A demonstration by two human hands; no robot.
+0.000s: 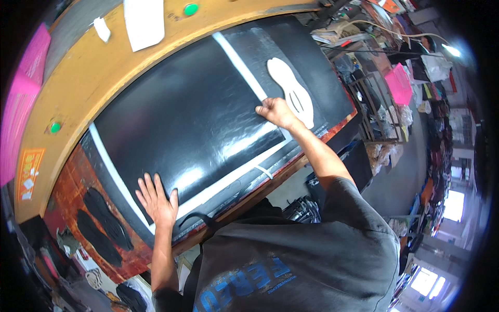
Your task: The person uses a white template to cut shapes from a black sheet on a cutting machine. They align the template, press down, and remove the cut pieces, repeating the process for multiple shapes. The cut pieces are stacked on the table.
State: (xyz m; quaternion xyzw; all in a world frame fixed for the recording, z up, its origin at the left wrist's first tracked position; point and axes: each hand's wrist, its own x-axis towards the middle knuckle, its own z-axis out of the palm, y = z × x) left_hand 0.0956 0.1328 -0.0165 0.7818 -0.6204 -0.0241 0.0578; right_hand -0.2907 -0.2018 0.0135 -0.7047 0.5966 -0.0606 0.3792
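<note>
A glossy black sheet [182,109] lies across the work table, with white strips [236,62] along its left, right and near sides. My left hand [158,203] rests flat near the sheet's near left corner, fingers spread over its edge and the strip. At the right strip, my right hand [276,112] has its fingers curled in and its thumb pointing left; what lies under those fingers is hidden. Just right of that hand is a white sole-shaped piece [283,78] with long slots, lying on a dark surface.
A yellow machine beam [78,88] with green buttons [191,9] spans the far side. Black sole-shaped pieces [108,218] lie on the worn red board [67,182] at left. Beyond the table's right end stand a metal rack [371,104] and a pink basket [399,86].
</note>
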